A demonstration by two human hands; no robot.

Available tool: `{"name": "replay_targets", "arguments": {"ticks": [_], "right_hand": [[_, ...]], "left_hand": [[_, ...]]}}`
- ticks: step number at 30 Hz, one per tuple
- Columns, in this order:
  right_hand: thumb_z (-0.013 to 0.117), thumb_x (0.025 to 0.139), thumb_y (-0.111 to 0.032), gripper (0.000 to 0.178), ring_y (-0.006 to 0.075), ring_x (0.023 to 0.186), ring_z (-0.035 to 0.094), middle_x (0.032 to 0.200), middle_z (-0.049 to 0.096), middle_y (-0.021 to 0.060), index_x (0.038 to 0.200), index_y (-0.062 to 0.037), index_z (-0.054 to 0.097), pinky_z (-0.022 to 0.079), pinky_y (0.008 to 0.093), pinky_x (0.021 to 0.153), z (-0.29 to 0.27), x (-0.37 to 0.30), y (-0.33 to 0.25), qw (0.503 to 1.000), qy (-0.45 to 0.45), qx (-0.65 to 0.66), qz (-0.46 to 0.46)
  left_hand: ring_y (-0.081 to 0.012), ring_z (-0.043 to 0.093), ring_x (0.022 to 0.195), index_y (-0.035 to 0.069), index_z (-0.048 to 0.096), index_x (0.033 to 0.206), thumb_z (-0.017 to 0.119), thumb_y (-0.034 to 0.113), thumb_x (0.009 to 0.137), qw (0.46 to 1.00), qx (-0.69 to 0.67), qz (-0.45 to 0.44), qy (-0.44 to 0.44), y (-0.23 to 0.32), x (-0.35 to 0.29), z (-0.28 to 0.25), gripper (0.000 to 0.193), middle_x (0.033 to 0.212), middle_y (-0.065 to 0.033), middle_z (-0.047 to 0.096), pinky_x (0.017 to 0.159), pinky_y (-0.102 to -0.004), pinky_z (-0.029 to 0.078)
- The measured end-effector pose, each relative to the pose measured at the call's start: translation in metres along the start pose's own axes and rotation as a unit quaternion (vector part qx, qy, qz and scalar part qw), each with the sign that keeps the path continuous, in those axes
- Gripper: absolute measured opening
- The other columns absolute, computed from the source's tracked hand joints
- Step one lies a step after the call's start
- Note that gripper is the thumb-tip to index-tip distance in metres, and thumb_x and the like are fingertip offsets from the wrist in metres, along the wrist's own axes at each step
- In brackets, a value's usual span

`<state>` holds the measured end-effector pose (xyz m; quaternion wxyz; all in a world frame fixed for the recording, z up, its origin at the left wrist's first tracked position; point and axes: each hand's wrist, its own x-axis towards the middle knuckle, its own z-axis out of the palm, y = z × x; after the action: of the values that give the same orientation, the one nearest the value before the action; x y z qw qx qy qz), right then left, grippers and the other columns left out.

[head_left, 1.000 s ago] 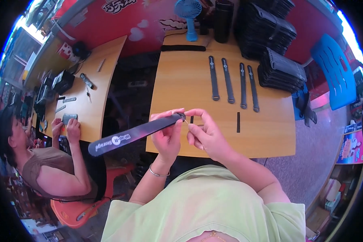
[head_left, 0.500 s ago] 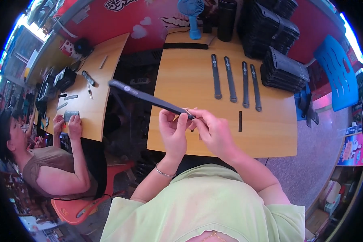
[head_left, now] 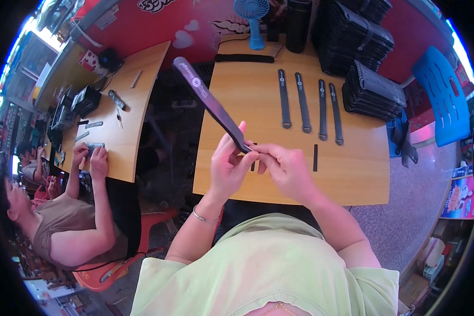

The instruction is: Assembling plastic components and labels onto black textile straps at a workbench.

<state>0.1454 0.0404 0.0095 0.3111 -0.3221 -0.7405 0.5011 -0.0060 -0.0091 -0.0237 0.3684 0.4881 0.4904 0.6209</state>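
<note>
A dark grey strap with a rounded tip and pale print slants up and to the left from my hands. My left hand is closed around its lower end, thumb and fingers gripping it. The fingertips of my right hand pinch at that same lower end; the exact spot is hidden by the fingers. Several similar straps, each with a ring-like lower end, lie side by side on the wooden table. A short black strip lies nearer me, to the right of my right hand; another black strip shows partly behind my hands.
Tall piles of folded black items stand at the back right, near a blue chair. A blue fan, a black cylinder and a long black strip occupy the back. To the left, a person works at another table.
The held strap has swung from nearly level to steeply upright, its tip rising and moving right. My left hand has turned with it; my right hand stays at the lower end.
</note>
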Motion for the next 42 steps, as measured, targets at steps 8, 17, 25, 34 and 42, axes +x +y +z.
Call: {"name": "replay_targets", "arguments": {"ticks": [8, 17, 25, 34, 42], "right_hand": [[0.055, 0.089, -0.003, 0.020, 0.0204, 0.068, 0.068, 0.076, 0.066, 0.0124, 0.108, -0.0020, 0.060, 0.052, 0.0301, 0.058, 0.014, -0.003, 0.012, 0.995, 0.093, 0.000, -0.048], [0.057, 0.087, -0.002, 0.014, 0.0232, 0.069, 0.068, 0.079, 0.066, 0.0140, 0.100, -0.0004, 0.060, 0.054, 0.0310, 0.059, 0.025, -0.004, 0.024, 0.987, 0.131, -0.054, -0.070], [0.054, 0.089, -0.008, 0.016, 0.0195, 0.064, 0.066, 0.073, 0.066, 0.0111, 0.102, -0.0020, 0.063, 0.048, 0.0299, 0.055, 0.013, -0.009, 0.028, 0.996, 0.066, -0.054, -0.010], [0.055, 0.089, -0.005, 0.020, 0.0103, 0.063, 0.062, 0.069, 0.065, 0.0045, 0.105, -0.0030, 0.066, 0.043, 0.0223, 0.054, -0.002, -0.009, 0.029, 0.992, 0.029, 0.081, 0.093], [0.053, 0.088, -0.002, 0.015, 0.0145, 0.066, 0.066, 0.073, 0.067, 0.0097, 0.099, 0.0014, 0.064, 0.046, 0.0246, 0.056, -0.005, -0.006, 0.017, 0.999, 0.002, -0.028, 0.030]], "left_hand": [[-0.0102, 0.058, 0.082, -0.005, 0.037, 0.135, 0.059, -0.001, 0.087, 1.000, -0.002, -0.004, 0.015, -0.009, 0.000, 0.010, 0.053, 0.107, -0.0069, 0.054, 0.069, -0.0203, 0.051], [-0.0157, 0.061, 0.097, -0.003, 0.034, 0.137, 0.057, -0.001, 0.088, 0.987, -0.113, -0.056, 0.095, -0.013, -0.010, 0.025, 0.054, 0.111, -0.0116, 0.059, 0.080, -0.0258, 0.053], [-0.0135, 0.059, 0.097, -0.006, 0.042, 0.131, 0.058, -0.003, 0.087, 0.996, -0.034, -0.075, -0.034, -0.027, -0.008, -0.003, 0.048, 0.117, -0.0077, 0.052, 0.084, -0.0243, 0.049], [-0.0147, 0.058, 0.101, -0.006, 0.042, 0.131, 0.056, -0.007, 0.086, 0.987, -0.039, -0.102, -0.118, -0.009, -0.001, -0.005, 0.047, 0.115, -0.0073, 0.051, 0.089, -0.0260, 0.048], [-0.0160, 0.061, 0.097, -0.007, 0.040, 0.131, 0.056, -0.004, 0.088, 0.970, -0.099, -0.186, -0.122, -0.010, -0.011, -0.011, 0.047, 0.103, -0.0087, 0.060, 0.089, -0.0305, 0.050]]}}
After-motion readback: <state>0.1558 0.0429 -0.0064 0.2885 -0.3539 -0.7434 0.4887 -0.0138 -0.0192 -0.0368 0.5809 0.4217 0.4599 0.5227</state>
